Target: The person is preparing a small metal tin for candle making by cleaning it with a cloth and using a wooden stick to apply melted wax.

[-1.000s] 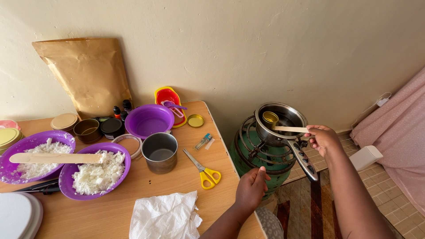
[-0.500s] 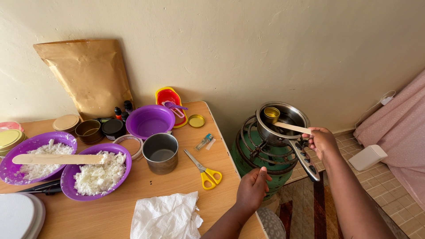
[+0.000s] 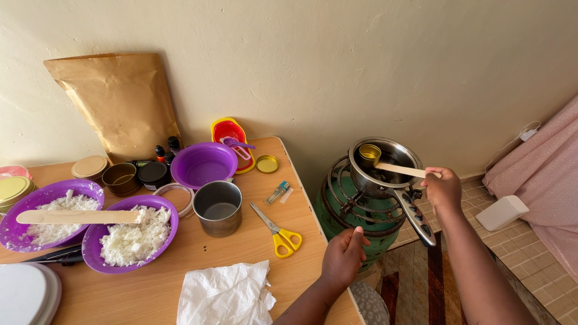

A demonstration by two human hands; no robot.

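While the right hand (image 3: 444, 188) pinches a pale, flat wooden stick (image 3: 400, 170), its far end dips into the steel saucepan (image 3: 385, 170) on the green gas burner (image 3: 355, 210) (right of the table (image 3: 180, 283)); the left hand (image 3: 344, 256), loosely curled and holding nothing, rests at the table's edge

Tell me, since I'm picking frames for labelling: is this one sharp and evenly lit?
Head view: sharp throughout, soft daylight, no harsh glare; the right hand holding the wooden stick over the saucepan is crisp; the left hand casts only a faint shadow; wide-lens bending shows at the edges.
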